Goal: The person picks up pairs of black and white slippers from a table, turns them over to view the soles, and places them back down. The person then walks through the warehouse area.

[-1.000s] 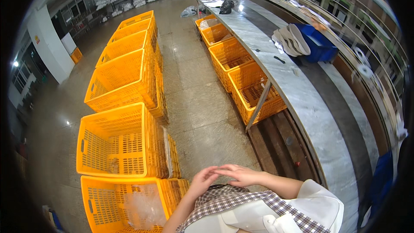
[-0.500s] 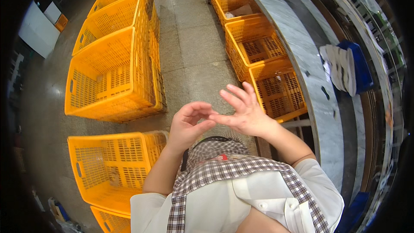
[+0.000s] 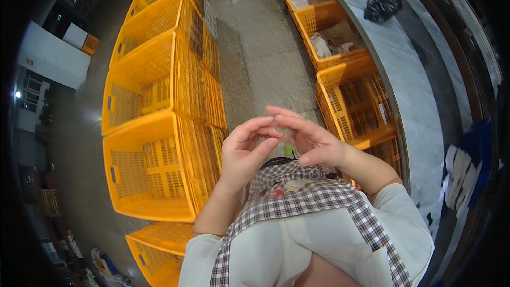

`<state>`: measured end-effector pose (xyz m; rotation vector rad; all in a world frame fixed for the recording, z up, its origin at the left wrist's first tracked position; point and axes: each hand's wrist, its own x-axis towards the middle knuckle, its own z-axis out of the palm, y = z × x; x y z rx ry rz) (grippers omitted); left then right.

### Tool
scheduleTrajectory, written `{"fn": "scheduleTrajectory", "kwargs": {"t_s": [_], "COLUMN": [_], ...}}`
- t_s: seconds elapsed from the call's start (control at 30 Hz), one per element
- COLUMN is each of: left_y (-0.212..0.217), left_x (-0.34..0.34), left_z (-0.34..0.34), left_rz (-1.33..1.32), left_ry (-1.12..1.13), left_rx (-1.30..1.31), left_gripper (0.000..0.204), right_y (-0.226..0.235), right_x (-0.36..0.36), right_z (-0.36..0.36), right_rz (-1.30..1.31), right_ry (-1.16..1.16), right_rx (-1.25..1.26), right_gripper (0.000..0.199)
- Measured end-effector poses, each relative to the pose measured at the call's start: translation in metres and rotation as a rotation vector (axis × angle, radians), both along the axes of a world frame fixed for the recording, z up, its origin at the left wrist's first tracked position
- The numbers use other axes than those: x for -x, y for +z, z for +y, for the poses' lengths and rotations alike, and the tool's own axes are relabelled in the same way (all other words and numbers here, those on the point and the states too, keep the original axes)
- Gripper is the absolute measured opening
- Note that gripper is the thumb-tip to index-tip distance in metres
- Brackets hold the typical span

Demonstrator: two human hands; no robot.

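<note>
My left hand (image 3: 245, 151) is raised in front of my checked apron (image 3: 297, 202), its fingers curved and the thumb held apart from them. Opposite it, my right hand (image 3: 313, 139) has bent fingers and a lowered thumb. The fingertips of both hands meet or overlap; whether they touch cannot be made out. Neither hand shows anything in its grasp, and both are open. The crates and the table stand away from my hands.
Stacked yellow plastic crates (image 3: 154, 167) line the left of the aisle floor (image 3: 268, 64). More yellow crates (image 3: 350, 93) stand by a long grey-topped table (image 3: 396, 58) on the right. That table bears a black plastic bag (image 3: 383, 4) and white shoe-sole-like pieces (image 3: 460, 178) beside a blue bin (image 3: 478, 143).
The view has moved forward along the aisle; crates and table items sit lower in the picture. My right hand's spread fingers have curled in toward the left hand.
</note>
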<state>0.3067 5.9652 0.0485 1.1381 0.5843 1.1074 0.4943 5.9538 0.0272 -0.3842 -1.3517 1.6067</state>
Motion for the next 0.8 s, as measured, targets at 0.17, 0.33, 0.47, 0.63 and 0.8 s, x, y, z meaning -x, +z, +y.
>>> {"fn": "scheduleTrajectory", "kwargs": {"t_s": [0.17,0.33,0.47,0.63,0.8], "left_y": [0.014,-0.011,-0.018,0.006,0.006], "left_x": [-0.02,-0.022,-0.011,-0.007,-0.016], "left_z": [0.137,0.285,0.423,0.583,0.718], "left_rz": [0.129,0.106,0.211,0.304,0.337], "left_ry": [0.183,0.208,0.207,0.155,0.112], "left_rx": [-0.1,-0.061,-0.205,-0.341,-0.24], "left_gripper": [0.03,0.027,0.026,0.026,0.024], "right_y": [0.01,0.002,0.004,0.028,0.018], "right_x": [-0.009,-0.018,-0.01,-0.009,-0.018], "right_z": [0.147,0.292,0.424,0.57,0.704], "right_rz": [0.323,-0.592,-0.822,-0.957,-1.061], "right_ry": [0.306,-0.201,-0.489,-0.636,-0.751], "right_rx": [0.273,-0.418,-0.744,-0.764,-0.828], "right_gripper": [0.074,0.066,0.062,0.063,0.057]}}
